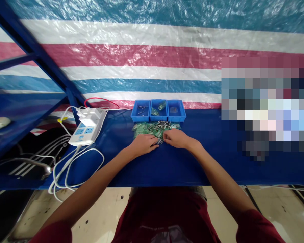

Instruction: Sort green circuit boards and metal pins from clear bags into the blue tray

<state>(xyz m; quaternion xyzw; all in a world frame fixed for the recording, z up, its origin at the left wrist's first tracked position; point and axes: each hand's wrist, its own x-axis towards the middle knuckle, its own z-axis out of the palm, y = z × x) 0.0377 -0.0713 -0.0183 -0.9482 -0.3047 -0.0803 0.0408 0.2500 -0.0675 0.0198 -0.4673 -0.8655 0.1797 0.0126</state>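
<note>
My left hand (145,144) rests at the near edge of a pile of clear-and-green plastic packets (141,129). Its thumb and fingers close around a small shiny metal piece (160,142), whose exact kind is too small to tell. Just to the right, my right hand (176,138) has its fingers curled into a pinch; whatever lies between them is hidden. Beyond both hands, several loose slim metal pieces (160,125) lie heaped on top of the packets.
Behind the pile stand three joined blue bins: the left bin (140,118) holds metal pieces, the middle bin (158,118) green packets, the right bin (176,118) a clear item. A power strip (84,134) with cables lies left on the blue table (147,172). The right side is pixelated.
</note>
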